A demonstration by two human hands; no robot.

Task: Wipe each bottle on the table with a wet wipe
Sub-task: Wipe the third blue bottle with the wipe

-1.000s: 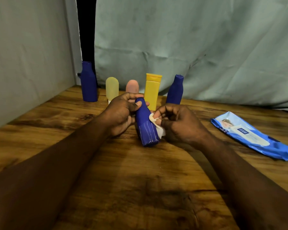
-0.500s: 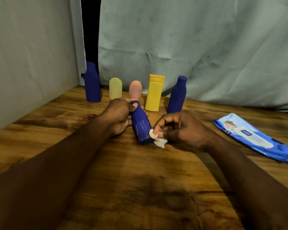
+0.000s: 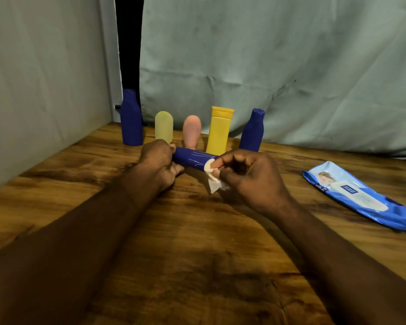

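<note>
grips the dark blue plastic bottle [image 3: 192,157] sideways over the wooden table [image 3: 197,242] in the left hand [image 3: 158,160], pinches the white wet wipe [image 3: 215,181] at its base with the right hand [image 3: 251,177], risks levering it loose.

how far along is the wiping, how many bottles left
Nothing shows as finished. In hand: the left hand grips a small blue bottle sideways while the right hand presses a wet wipe on its end. Behind stand five more bottles; whether any were wiped cannot be told.
</note>
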